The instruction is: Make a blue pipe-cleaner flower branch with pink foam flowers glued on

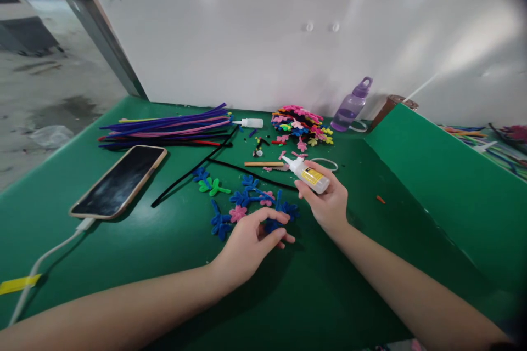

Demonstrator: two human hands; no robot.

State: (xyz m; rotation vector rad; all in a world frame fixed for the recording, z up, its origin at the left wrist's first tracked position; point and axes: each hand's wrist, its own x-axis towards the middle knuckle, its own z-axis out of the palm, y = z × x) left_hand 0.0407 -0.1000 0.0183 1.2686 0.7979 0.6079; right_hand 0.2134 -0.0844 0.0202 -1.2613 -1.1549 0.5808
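My right hand [327,203] is wrapped round a small white glue bottle [312,175] with a yellow label, its nozzle tilted up and to the left. My left hand [257,233] hovers low over the green table, fingers curved and apart, with no object visible in its grasp. Just behind its fingers lies a dark blue pipe-cleaner flower [290,210], partly hidden by them. Around it are more pipe-cleaner pieces: a blue flower [221,225], a pink flower [237,213], another pink flower [267,198] and a green one [214,186].
Behind lie a bundle of pipe cleaners [173,127], a second white bottle [252,123] and a pile of colourful flowers [300,123]. A charging phone [119,182] rests at left. A purple water bottle [349,109] stands by the wall; a green panel [444,175] rises at right.
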